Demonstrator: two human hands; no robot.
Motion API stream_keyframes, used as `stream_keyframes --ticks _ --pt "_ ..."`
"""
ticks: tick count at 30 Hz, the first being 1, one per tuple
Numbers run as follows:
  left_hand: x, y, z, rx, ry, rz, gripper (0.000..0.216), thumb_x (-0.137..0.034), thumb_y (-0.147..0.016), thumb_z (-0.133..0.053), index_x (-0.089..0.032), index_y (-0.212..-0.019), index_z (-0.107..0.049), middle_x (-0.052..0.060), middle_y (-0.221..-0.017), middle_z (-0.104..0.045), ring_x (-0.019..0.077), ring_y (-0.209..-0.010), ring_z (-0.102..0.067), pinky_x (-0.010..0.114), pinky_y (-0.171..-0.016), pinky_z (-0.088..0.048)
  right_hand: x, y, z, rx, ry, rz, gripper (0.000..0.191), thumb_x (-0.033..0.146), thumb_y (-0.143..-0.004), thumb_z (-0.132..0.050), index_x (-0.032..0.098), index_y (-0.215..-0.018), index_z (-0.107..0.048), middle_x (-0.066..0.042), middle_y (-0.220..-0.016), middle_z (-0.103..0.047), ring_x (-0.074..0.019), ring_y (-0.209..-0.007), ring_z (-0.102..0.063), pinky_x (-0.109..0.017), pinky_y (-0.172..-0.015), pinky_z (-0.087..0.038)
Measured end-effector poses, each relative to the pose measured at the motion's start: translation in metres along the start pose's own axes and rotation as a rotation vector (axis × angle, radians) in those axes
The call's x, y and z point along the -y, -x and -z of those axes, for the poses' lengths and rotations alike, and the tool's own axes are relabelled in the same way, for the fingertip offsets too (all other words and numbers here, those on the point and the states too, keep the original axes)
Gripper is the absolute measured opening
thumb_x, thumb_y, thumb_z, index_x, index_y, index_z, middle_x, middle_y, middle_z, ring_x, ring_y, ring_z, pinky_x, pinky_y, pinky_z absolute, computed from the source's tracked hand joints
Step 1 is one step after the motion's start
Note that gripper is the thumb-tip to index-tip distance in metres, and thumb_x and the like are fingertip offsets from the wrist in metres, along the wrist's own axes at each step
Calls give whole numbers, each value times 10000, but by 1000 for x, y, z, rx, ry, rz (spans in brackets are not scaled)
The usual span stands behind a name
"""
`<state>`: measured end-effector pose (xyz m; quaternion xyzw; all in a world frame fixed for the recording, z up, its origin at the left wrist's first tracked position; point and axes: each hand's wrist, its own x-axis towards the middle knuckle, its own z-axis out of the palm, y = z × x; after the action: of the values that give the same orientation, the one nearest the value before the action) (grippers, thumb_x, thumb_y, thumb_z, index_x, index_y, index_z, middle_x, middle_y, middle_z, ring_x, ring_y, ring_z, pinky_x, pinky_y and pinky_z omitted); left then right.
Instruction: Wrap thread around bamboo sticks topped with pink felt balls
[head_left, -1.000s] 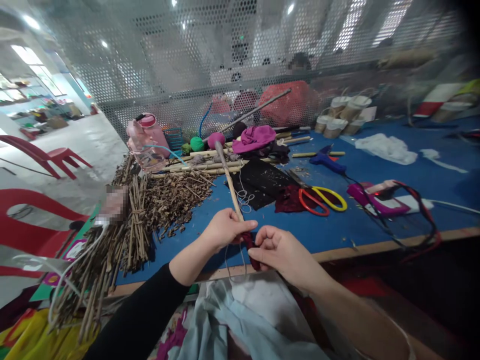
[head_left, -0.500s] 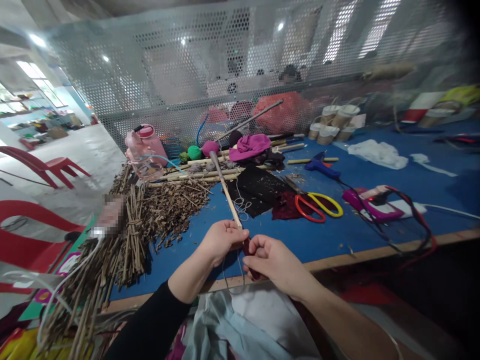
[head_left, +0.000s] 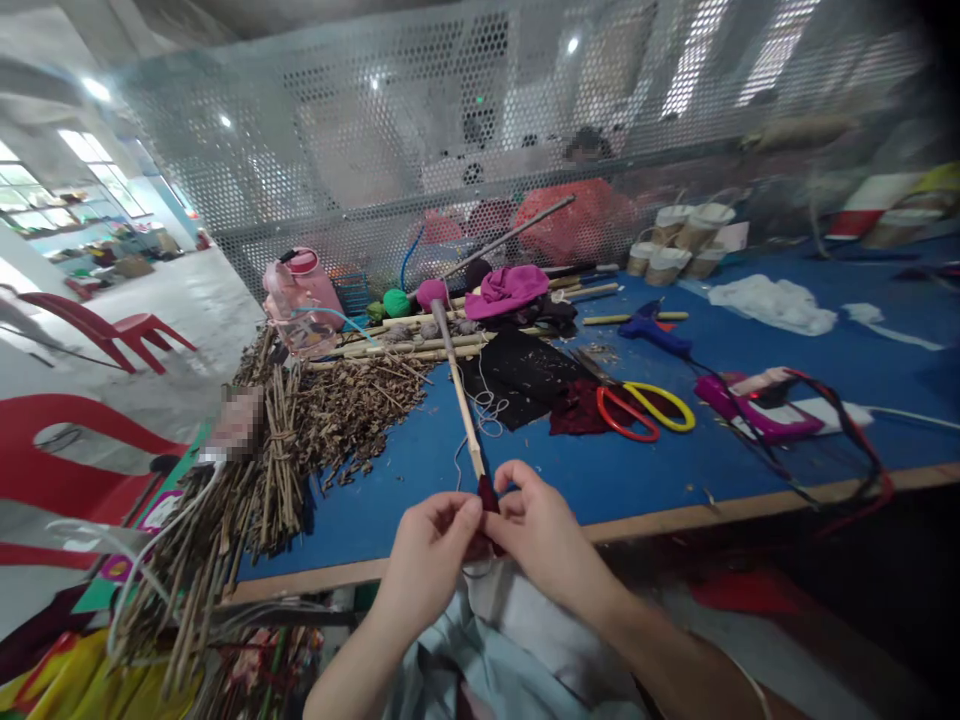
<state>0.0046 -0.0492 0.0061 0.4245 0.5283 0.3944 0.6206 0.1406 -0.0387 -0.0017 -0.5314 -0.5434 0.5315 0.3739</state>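
Note:
A pale wooden stick [head_left: 463, 400], grey toward its far end, points away from me over the table's front edge. A purple-pink ball [head_left: 433, 293] sits at or just behind that far end. Dark red cloth [head_left: 487, 492] covers the stick's near end. My left hand [head_left: 435, 545] pinches at the cloth from the left, thumb and fingers together. From the right, my right hand [head_left: 544, 525] is closed on the same cloth, its index finger bent. A thin grey string [head_left: 487, 410] lies in loops beside the stick.
Scissors [head_left: 628, 412] with red and yellow handles lie on dark red fabric beside black cloth [head_left: 525, 370]. A blue glue gun [head_left: 656, 332] and a purple device [head_left: 757, 405] with cables are to the right. Bundled twigs [head_left: 277, 450] cover the left end. Perforated metal [head_left: 337, 130] stands behind.
Both hands have come lower, closer to my body. The left hand has shifted from the bare stick to the cloth, and more dark red cloth shows around the stick's near end.

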Motion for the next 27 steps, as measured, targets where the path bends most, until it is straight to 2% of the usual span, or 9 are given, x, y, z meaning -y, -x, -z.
stream_keyframes --ticks 4,7,10,13,15,18,20,23,27 --pt "7 4 1 6 23 7 339 -451 -687 -621 -119 -749 -642 13 -636 -582 117 -613 -529 227 -623 -451 1 3 -15 -162 538 112 247 221 -740 -525 210 -962 -417 30 -554 -539 -136 -510 -507 -229 -480 -271" --pt "9 3 6 0 104 85 342 -457 -662 -645 -121 -729 -636 3 -615 -577 97 -568 -515 215 -596 -441 9 4 -26 -122 754 124 364 174 -745 -509 181 -1094 -404 -43 -663 -609 -185 -599 -575 -250 -515 -284" --pt "8 2 12 23 156 168 333 -426 -621 -694 -107 -673 -612 -12 -536 -539 60 -456 -454 176 -483 -388 20 6 -32 -45 814 145 517 117 -710 -525 162 -1199 -365 -89 -763 -638 -212 -665 -602 -258 -538 -316" --pt "3 -1 20 80 246 204 280 -351 -630 -707 -97 -637 -589 -11 -509 -524 42 -410 -432 145 -406 -338 28 7 -29 33 614 208 614 166 -647 -623 193 -1206 -369 -56 -797 -626 -187 -673 -586 -242 -537 -350" --pt "0 -2 24 106 344 237 220 -297 -658 -693 -102 -678 -593 -2 -542 -547 46 -423 -467 141 -409 -369 27 5 -22 115 338 215 510 254 -646 -655 217 -1102 -429 11 -692 -580 -137 -594 -545 -217 -501 -362" --pt "-2 -2 27 92 453 290 175 -246 -680 -674 -121 -776 -598 31 -655 -613 85 -530 -569 170 -488 -467 17 -2 -11 188 -83 84 249 322 -718 -578 209 -894 -444 72 -555 -466 -86 -471 -465 -190 -437 -386" --pt "0 -3 25 87 477 299 187 -236 -687 -665 -127 -821 -597 52 -715 -636 107 -593 -603 180 -517 -490 8 -5 -7 171 -268 0 243 320 -718 -571 208 -863 -410 93 -520 -442 -72 -417 -433 -185 -404 -399" --pt "4 -4 18 72 461 256 193 -248 -687 -660 -116 -810 -594 51 -697 -636 90 -554 -583 164 -494 -474 -1 -7 -4 98 -404 -29 337 305 -686 -614 216 -902 -370 119 -467 -436 -59 -343 -390 -164 -352 -358" --pt "4 -8 8 70 401 154 209 -294 -683 -653 -112 -695 -551 9 -577 -583 56 -464 -506 145 -447 -416 -2 -9 -4 51 -458 -32 359 292 -699 -605 224 -927 -337 132 -436 -428 -53 -302 -361 -152 -328 -321"
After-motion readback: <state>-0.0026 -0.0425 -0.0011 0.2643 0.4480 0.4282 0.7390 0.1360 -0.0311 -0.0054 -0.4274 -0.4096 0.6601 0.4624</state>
